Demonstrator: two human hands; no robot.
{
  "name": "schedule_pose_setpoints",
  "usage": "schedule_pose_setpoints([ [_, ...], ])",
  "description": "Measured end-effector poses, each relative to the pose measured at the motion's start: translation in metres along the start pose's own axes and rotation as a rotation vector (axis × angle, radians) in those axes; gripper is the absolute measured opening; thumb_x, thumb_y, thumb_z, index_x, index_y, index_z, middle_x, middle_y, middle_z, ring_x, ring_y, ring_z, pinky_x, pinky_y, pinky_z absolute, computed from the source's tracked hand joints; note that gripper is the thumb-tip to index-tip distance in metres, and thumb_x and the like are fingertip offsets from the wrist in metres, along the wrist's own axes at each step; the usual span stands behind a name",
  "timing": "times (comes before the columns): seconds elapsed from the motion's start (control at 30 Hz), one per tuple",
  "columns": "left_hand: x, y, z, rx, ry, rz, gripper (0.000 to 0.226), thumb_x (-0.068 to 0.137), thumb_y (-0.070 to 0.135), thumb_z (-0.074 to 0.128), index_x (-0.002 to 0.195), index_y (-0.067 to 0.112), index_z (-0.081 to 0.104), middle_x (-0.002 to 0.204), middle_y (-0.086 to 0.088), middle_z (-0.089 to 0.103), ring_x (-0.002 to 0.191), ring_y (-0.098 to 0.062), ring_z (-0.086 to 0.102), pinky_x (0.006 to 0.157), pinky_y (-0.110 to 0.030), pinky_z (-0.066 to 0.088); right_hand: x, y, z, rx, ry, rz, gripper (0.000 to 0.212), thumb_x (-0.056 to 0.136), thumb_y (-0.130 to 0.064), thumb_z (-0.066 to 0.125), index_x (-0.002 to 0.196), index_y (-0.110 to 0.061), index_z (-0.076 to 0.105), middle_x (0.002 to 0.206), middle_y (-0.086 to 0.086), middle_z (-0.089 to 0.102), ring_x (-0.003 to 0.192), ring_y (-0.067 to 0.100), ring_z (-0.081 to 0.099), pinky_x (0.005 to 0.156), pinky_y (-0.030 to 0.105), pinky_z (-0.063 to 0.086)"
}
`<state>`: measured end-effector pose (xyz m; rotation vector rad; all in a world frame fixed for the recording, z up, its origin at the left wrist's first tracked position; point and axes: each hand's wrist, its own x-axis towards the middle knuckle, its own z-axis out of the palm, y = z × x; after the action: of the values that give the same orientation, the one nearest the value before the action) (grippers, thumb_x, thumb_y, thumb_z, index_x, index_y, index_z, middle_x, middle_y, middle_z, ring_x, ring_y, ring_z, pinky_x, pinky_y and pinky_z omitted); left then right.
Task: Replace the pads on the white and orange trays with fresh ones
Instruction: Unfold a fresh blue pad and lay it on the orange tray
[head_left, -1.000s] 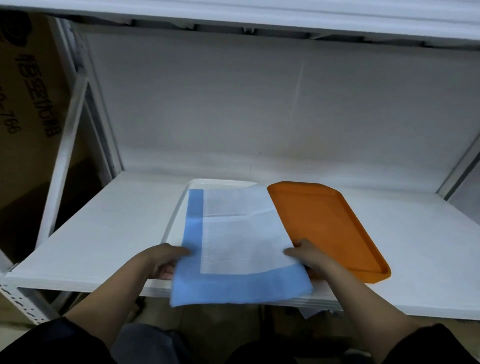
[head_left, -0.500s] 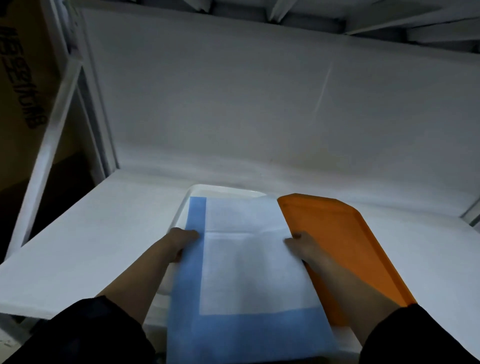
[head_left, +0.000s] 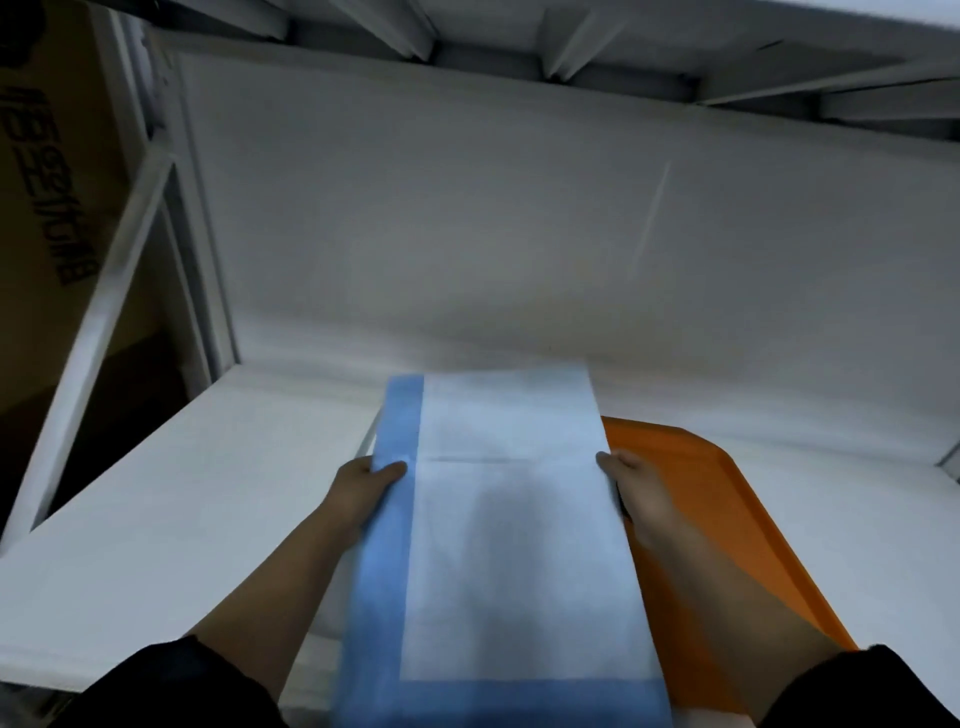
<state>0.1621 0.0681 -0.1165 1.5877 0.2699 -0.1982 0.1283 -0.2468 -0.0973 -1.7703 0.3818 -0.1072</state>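
While your left hand (head_left: 363, 486) pinches the pad's (head_left: 514, 545) blue left edge, the pad lies stretched over the shelf (head_left: 182, 499), hiding most of the white tray (head_left: 368, 441); your right hand (head_left: 636, 488) grips its right edge, beside the orange tray (head_left: 727, 509).

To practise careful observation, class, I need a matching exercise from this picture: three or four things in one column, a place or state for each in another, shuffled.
Things:
1. rectangular orange plastic tray
2. blue-bordered white absorbent pad
3. left hand
4. brown cardboard box

Places or states:
A. grips the pad's blue edge
B. outside the rack, far left
C. bare, no pad on it
D. held by both side edges

Pairs: 1-C, 2-D, 3-A, 4-B
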Motion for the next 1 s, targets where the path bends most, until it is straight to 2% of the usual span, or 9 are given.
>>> schedule_pose_setpoints([
  [0.1,-0.019,0.008,-0.005,-0.011,-0.001,0.125,0.01,0.089,0.018,0.064,0.092,0.008,0.066,0.101,-0.014,0.07,0.076,-0.019,0.066,0.063,-0.028,0.049,-0.021,-0.009,-0.011,0.072,-0.022,-0.077,0.03,0.096,-0.027,0.052,0.093,0.003,0.056,0.09,0.024,0.059,0.079,0.031,0.057,0.074,0.041,0.044],
  [0.17,-0.034,0.017,-0.008,-0.075,-0.108,0.138,0.015,0.089,0.021,0.063,0.099,0.01,0.067,0.103,-0.01,0.072,0.084,-0.022,0.069,0.069,-0.03,0.052,-0.036,-0.018,-0.02,0.144,-0.072,-0.108,0.023,0.097,-0.024,0.049,0.093,-0.004,0.059,0.096,0.017,0.065,0.087,0.032,0.062,0.078,0.042,0.047],
  [0.23,-0.046,0.028,-0.011,-0.114,-0.248,0.107,0.025,0.089,0.027,0.064,0.108,0.012,0.066,0.103,-0.008,0.073,0.093,-0.025,0.07,0.078,-0.034,0.054,-0.048,-0.027,-0.03,0.228,-0.194,-0.085,0.026,0.098,-0.028,0.046,0.107,-0.009,0.062,0.109,0.012,0.068,0.103,0.029,0.063,0.089,0.044,0.047],
  [0.33,-0.054,0.043,-0.01,-0.025,-0.255,0.095,0.037,0.081,0.029,0.073,0.112,0.011,0.064,0.105,-0.009,0.072,0.096,-0.028,0.068,0.085,-0.04,0.054,-0.063,-0.045,-0.037,0.152,-0.355,-0.087,0.036,0.096,-0.036,0.051,0.123,-0.015,0.061,0.118,0.003,0.068,0.109,0.021,0.065,0.095,0.04,0.048],
  [0.5,-0.076,0.055,0.001,0.052,-0.31,0.136,0.029,0.087,0.024,0.066,0.113,0.01,0.064,0.107,-0.007,0.072,0.098,-0.025,0.068,0.087,-0.037,0.052,-0.079,-0.06,-0.049,0.219,-0.152,-0.125,0.031,0.094,-0.025,0.058,0.12,-0.01,0.061,0.115,0.008,0.069,0.099,0.021,0.069,0.085,0.037,0.055],
  [0.67,-0.094,0.073,0.014,0.038,-0.371,0.211,0.023,0.092,0.024,0.059,0.11,0.011,0.066,0.106,-0.005,0.072,0.096,-0.021,0.07,0.077,-0.03,0.055,-0.109,-0.061,-0.079,0.374,-0.191,-0.14,0.023,0.095,-0.016,0.052,0.113,-0.007,0.063,0.11,0.01,0.071,0.1,0.026,0.068,0.085,0.038,0.055],
  [0.77,-0.104,0.078,0.029,0.023,-0.399,0.226,0.022,0.092,0.022,0.059,0.108,0.009,0.067,0.105,-0.007,0.072,0.093,-0.021,0.07,0.074,-0.028,0.056,-0.119,-0.063,-0.088,0.393,-0.049,-0.171,0.022,0.093,-0.023,0.058,0.112,-0.012,0.064,0.106,0.007,0.072,0.094,0.024,0.07,0.08,0.037,0.057],
  [0.87,-0.113,0.079,0.041,0.036,-0.438,0.246,0.035,0.081,0.03,0.07,0.111,0.011,0.066,0.108,-0.006,0.072,0.098,-0.023,0.068,0.086,-0.037,0.053,-0.128,-0.067,-0.1,0.408,0.098,-0.238,0.016,0.094,-0.027,0.056,0.101,-0.015,0.066,0.098,0.006,0.073,0.084,0.02,0.072,0.075,0.036,0.058],
  [1.0,-0.113,0.092,0.045,0.011,-0.417,0.31,0.045,0.071,0.038,0.075,0.107,0.013,0.067,0.106,-0.008,0.072,0.093,-0.02,0.069,0.081,-0.034,0.054,-0.135,-0.071,-0.106,0.331,0.058,-0.27,0.029,0.096,-0.038,0.05,0.106,-0.016,0.066,0.098,0.003,0.074,0.088,0.02,0.072,0.077,0.036,0.056],
])
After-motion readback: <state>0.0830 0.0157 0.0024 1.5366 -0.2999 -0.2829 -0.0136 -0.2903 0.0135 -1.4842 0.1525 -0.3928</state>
